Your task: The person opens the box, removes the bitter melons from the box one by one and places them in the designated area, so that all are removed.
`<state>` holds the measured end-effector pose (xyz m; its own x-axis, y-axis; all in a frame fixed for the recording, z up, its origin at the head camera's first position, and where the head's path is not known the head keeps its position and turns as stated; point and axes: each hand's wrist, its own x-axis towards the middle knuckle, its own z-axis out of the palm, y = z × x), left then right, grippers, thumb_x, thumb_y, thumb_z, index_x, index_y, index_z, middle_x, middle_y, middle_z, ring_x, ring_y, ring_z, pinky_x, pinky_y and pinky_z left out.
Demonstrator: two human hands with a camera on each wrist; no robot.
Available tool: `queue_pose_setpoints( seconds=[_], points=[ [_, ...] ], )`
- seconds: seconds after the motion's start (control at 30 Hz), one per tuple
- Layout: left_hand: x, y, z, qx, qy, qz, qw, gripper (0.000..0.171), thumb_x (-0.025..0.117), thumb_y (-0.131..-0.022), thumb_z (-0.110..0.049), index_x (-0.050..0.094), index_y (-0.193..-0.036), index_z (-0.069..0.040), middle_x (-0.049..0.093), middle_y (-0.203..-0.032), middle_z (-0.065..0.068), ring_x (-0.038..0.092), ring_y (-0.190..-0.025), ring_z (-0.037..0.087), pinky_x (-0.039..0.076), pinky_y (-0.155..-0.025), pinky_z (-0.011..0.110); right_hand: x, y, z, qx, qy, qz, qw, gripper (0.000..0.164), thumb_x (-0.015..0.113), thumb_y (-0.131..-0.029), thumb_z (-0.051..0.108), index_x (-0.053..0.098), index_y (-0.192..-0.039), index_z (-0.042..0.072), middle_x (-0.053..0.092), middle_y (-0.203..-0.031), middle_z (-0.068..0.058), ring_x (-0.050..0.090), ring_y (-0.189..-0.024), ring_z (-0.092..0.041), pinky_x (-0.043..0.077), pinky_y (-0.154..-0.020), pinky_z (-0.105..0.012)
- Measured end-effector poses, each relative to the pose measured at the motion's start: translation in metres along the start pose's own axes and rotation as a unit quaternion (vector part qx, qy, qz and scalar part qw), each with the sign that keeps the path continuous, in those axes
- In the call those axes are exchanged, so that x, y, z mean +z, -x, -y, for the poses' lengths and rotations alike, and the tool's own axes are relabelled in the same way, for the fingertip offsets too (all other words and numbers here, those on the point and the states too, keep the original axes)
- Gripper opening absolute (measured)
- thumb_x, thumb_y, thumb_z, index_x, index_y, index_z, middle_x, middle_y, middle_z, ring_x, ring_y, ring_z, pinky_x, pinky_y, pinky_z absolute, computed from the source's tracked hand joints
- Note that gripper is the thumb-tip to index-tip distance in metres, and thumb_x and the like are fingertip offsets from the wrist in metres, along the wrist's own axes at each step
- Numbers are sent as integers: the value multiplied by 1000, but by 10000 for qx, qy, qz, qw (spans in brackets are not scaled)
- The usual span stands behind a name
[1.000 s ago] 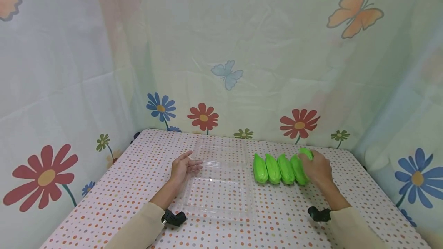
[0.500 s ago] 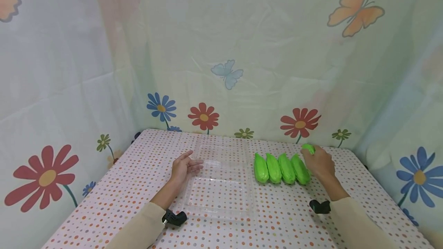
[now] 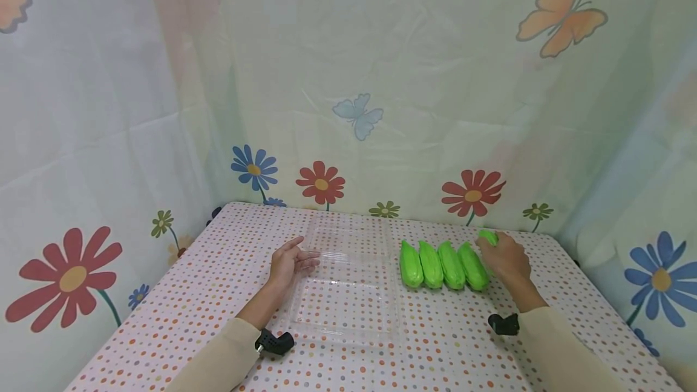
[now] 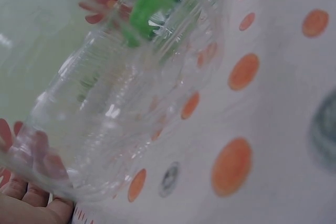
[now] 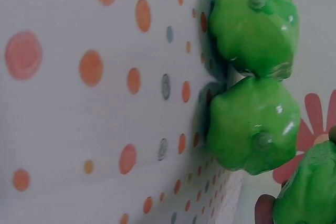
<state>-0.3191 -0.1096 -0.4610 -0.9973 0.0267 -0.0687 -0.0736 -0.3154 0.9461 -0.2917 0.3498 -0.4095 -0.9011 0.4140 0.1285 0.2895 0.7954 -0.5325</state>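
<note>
My right hand (image 3: 506, 259) grips a glossy green ribbed gourd (image 3: 489, 237) at the right end of a row. In the right wrist view the held gourd (image 5: 307, 190) shows at the lower right with fingertips on it, apart from the nearest gourd in the row (image 5: 254, 129). Several matching gourds (image 3: 449, 266) lie side by side, narrow tips pointing away from me. My left hand (image 3: 288, 265) lies at the left side of a clear plastic clamshell box (image 3: 343, 334), fingers relaxed. The left wrist view shows those fingers (image 4: 34, 195) close by the clear wall (image 4: 79, 166).
A dotted cloth covers the table (image 3: 435, 349). Hanging fabric (image 3: 414, 107) with flowers and butterflies encloses the back and sides. Black wrist cameras (image 3: 274, 342) sit on both sleeves. The box's lid half (image 3: 348, 238) lies behind its near half.
My right hand has drawn the held gourd slightly up and to the right, away from the row. The left hand and the box have stayed in place.
</note>
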Motion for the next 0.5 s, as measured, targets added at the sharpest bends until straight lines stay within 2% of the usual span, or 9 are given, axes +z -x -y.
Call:
queue_pose_setpoints(
  seconds=[0.17, 0.27, 0.37, 0.5],
  points=[
    [0, 0, 1, -6, -45, -24, 10000, 62, 42, -93, 0, 37, -155, -4, 68, -122, 28, 76, -86, 23, 58, -86, 40, 4, -3, -4, 28, 74, 18, 10000, 61, 43, -101, 39, 49, -135, -11, 58, -119, -35, 58, -97, -46, 47, -75, -54],
    [1, 0, 0, -6, -67, -20, 10000, 62, 41, -93, 0, 37, -155, -3, 69, -121, 28, 76, -87, 24, 58, -87, 40, 7, -6, -6, 79, 80, 69, 9999, 62, 43, -102, 39, 48, -137, -12, 55, -125, -36, 57, -104, -49, 47, -80, -57],
    [0, 1, 0, 0, -89, -21, 10000, 61, 41, -94, -1, 36, -155, -3, 70, -120, 26, 76, -89, 24, 58, -88, 40, 10, -10, -8, 141, 124, 187, 9997, 65, 42, -102, 40, 44, -143, -11, 49, -136, -37, 53, -117, -54, 46, -89, -62],
    [0, 1, -1, 0, -94, -15, 10000, 61, 42, -94, -1, 37, -155, -5, 71, -119, 24, 76, -88, 23, 58, -87, 39, 13, -16, -13, 166, 168, 337, 9992, 71, 42, -101, 43, 38, -148, -10, 43, -144, -38, 47, -125, -56, 44, -95, -65]
  ],
)
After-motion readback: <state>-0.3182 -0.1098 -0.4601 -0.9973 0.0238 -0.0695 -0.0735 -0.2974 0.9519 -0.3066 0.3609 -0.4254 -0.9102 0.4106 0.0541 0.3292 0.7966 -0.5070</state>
